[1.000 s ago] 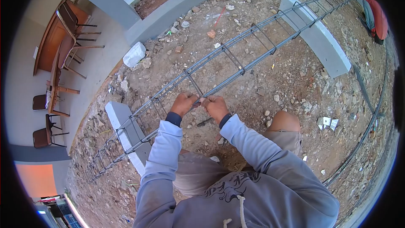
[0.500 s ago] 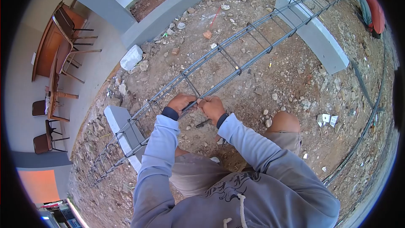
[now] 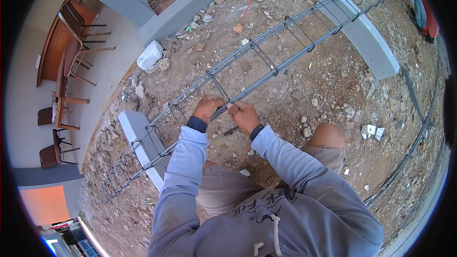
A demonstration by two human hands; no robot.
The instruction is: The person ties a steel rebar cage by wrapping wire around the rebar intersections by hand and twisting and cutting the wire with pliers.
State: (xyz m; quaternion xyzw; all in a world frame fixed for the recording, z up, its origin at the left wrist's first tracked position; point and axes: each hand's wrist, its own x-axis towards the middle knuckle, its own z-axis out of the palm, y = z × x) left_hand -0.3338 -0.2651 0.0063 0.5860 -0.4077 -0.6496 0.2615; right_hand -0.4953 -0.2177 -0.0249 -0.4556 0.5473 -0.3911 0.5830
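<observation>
Grey metal cage [image 3: 259,83], long, open-sided

With the view shifted slightly, the rebar cage [image 3: 259,84] and both hands sit higher in it than half a second ago, and the left hand's [image 3: 208,108] fingertips are now closer to the crosspiece's [image 3: 218,85] near corner.

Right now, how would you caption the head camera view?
Left hand and right hand at a rebar cage lying across two gray slabs.
</observation>
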